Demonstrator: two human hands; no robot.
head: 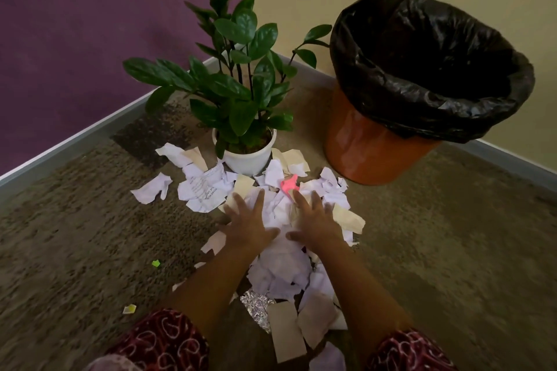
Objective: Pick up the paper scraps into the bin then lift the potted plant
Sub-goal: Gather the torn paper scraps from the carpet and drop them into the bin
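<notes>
A heap of torn white and cream paper scraps (280, 268) lies on the brown carpet in front of me, with a pink scrap (288, 184) near its far edge. My left hand (248, 221) and my right hand (315, 221) rest flat on the heap, fingers spread, holding nothing. Just beyond the scraps stands the potted plant, dark green leaves in a white pot (247, 156). To its right is the orange bin (373, 144), lined with a black bag and open at the top.
Purple wall at the left and cream wall at the right meet in a corner behind the plant. A crumpled foil piece (256, 306) lies near my forearms. Small green (155, 263) and yellow (129, 308) scraps sit on the carpet at the left.
</notes>
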